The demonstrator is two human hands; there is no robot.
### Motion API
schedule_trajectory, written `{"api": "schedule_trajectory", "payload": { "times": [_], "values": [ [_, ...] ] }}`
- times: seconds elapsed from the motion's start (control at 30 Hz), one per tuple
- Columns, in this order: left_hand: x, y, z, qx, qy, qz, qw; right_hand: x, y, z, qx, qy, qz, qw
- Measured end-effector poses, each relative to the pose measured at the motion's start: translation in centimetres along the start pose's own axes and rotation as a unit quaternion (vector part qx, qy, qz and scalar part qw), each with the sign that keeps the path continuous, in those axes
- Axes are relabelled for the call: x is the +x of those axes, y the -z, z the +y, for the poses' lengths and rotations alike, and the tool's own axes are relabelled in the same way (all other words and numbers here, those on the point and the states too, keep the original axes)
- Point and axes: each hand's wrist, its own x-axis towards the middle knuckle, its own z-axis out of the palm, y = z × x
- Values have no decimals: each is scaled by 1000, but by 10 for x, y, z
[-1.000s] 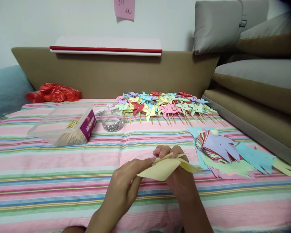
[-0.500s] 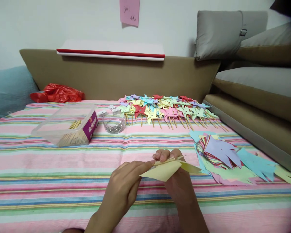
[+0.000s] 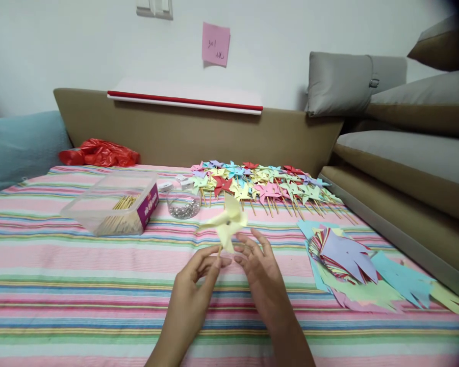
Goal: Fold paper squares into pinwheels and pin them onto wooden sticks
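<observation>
A pale yellow paper pinwheel (image 3: pixel 227 224) stands upright on a thin wooden stick, with a small dark spot at its centre. My left hand (image 3: pixel 199 275) pinches the stick just below the blades. Beside it, my right hand (image 3: pixel 258 265) has its fingers apart and curved, close to the lowest blade; it holds nothing that I can see. Behind the pinwheel lie many finished paper pinwheels (image 3: pixel 268 190) in several colours, sticks pointing toward me. To the right is a fanned stack of cut paper pieces (image 3: pixel 346 255), a lilac one on top.
At left stands a clear plastic box (image 3: pixel 99 224) of wooden sticks with a purple label. Next to it is a clear round tub (image 3: pixel 183 206) of small silver pieces. A red plastic bag (image 3: pixel 103 153) lies at the back left. Stacked grey-brown cushions (image 3: pixel 401 193) border the right side.
The yellow pinwheel has turned from lying edge-on between both hands to upright, blades facing me. My right hand has let go and opened. The camera view has tilted up slightly.
</observation>
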Motion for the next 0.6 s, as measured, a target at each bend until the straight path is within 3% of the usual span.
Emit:
{"api": "schedule_trajectory", "payload": {
  "times": [0.07,0.13,0.23,0.6],
  "values": [
    [6,2,-3,-68,48,45,996,0,-2,8,-106,-30,-27,994],
    [10,4,-6,-117,85,84,986,-4,-7,15,-207,-54,-96,972],
    [14,4,-10,-162,111,114,974,-10,-16,23,-297,-45,-157,941],
    [16,-9,-16,-228,146,116,956,-14,-19,33,-315,-38,-132,939]
  ]
}}
